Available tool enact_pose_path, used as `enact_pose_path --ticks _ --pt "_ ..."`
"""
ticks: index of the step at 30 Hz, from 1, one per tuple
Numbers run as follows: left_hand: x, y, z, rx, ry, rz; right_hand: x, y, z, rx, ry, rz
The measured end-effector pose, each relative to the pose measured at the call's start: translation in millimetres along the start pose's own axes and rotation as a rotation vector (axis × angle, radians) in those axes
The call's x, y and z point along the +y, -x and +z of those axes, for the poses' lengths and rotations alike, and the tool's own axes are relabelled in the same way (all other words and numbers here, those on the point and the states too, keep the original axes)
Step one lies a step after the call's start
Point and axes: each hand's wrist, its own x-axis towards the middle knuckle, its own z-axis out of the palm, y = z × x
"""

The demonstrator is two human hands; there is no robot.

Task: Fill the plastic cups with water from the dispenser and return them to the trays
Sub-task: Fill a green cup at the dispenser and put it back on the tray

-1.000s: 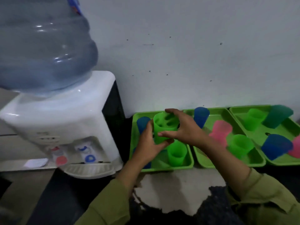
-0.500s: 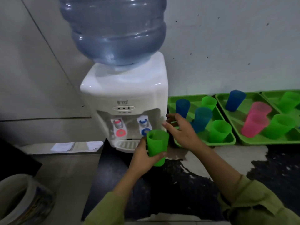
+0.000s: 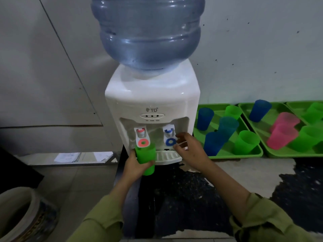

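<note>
Filling step underway: grips green cup [image 3: 146, 158] in curled left hand [image 3: 133, 165] just below red tap [image 3: 143, 139]; poises right hand [image 3: 191, 150], fingers loose and empty, beside blue tap [image 3: 169, 138]. Next, likely: centre cup under a tap and press.

Loose olive-green shirt sleeves [image 3: 99, 222] end in stitched cuffs [image 3: 244, 222].

Papers [image 3: 70, 157] on a low ledge [image 3: 38, 159], patterned pot [image 3: 26, 215] at bottom left.

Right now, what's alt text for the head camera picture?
A left hand holds a green cup below the dispenser's red tap; the right hand is beside the blue tap. Coloured cups sit in green trays nearby.
</note>
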Motion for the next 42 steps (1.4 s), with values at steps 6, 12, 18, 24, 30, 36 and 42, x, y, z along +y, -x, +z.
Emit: enact_pose_path --ticks 6,12,18,24,30,36,42 --pt "7 -17 -1 0.01 0.012 0.104 3 -7 17 -0.03 0.033 -0.059" --pt "-2 -29 -1 0.022 0.007 0.128 -12 -21 39 -0.107 0.159 -0.101" --pt "-12 -34 -2 0.023 0.064 0.136 -35 -45 62 -0.184 0.264 -0.019" --pt "-18 -38 -4 0.0 0.046 0.158 -44 -60 77 -0.264 0.356 0.055" --pt "-18 -40 -4 0.012 0.056 0.144 -47 -55 66 -0.341 0.267 0.081" --pt "-14 -38 -6 -0.009 0.085 0.159 -69 -42 42 -0.362 -0.198 0.239" --pt "-11 -38 -5 0.001 0.059 0.168 -75 -36 12 -0.201 -0.098 0.126"
